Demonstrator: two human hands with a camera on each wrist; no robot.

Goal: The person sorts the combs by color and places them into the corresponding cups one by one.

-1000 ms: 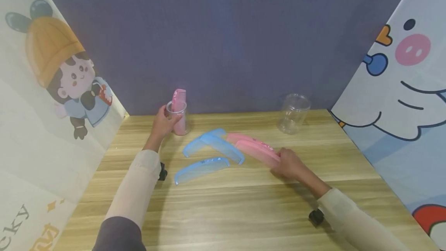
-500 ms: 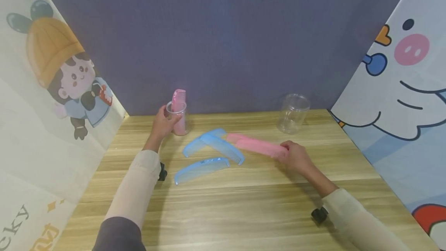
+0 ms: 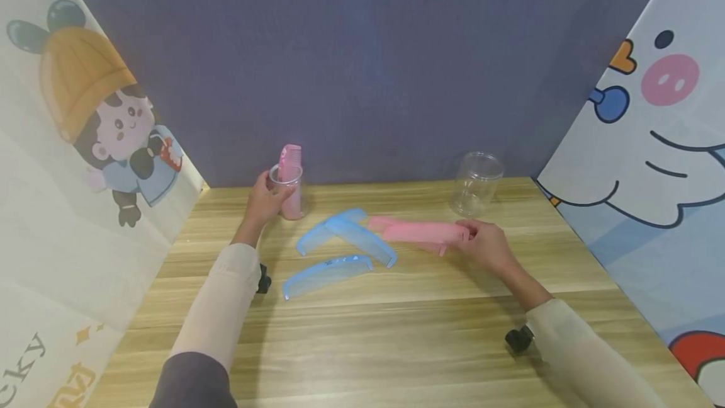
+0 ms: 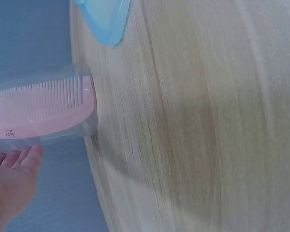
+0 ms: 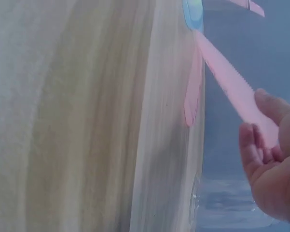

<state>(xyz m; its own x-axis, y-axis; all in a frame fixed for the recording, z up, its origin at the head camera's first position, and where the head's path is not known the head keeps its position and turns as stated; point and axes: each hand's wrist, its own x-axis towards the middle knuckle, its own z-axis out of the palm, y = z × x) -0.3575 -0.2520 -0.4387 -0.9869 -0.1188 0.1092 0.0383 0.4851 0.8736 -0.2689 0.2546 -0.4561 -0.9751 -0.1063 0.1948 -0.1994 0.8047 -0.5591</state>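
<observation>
Wood-grain tabletop [image 3: 396, 332] boxed in by cartoon panels. My right hand [image 3: 487, 245] pinches the end of a long pink plastic comb [image 3: 419, 232], raised just off the table so it'll swing free. Left hand [image 3: 263, 200] wraps the clear plastic cup [image 3: 289, 191] holding an upright pink comb [image 3: 290, 162], probably steadying it. Three blue combs [image 3: 340, 247] lie between.

Wooden table [image 3: 396, 332] is backed by purple wall [image 3: 362, 62]; cartoon-printed panels are set left [image 3: 73, 162] and right [image 3: 651, 162].
</observation>
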